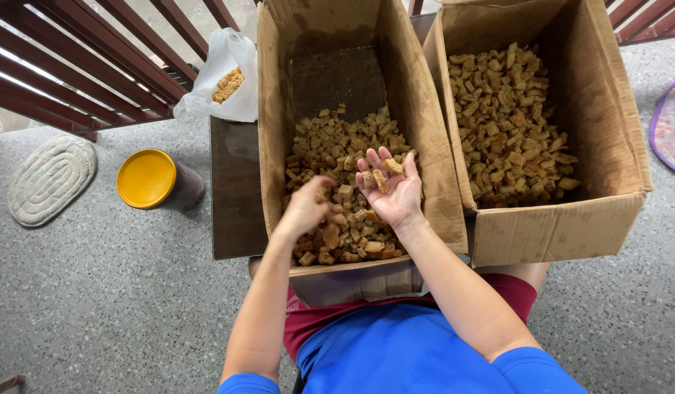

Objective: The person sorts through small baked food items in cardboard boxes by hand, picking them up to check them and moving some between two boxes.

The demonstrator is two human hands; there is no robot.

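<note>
Two open cardboard boxes hold small brown dried cubes. The left box rests partly on my lap, about half filled with cubes. My left hand reaches down into that pile, fingers curled among the pieces and partly blurred. My right hand is held palm up over the same box, with a few cubes lying on its open fingers. The right box stands beside it, filled with the same kind of cubes.
A dark low table lies under the left box. A dark jar with a yellow lid stands on the grey floor to the left, near an oval mat. A white plastic bag with some cubes leans against reddish-brown railings.
</note>
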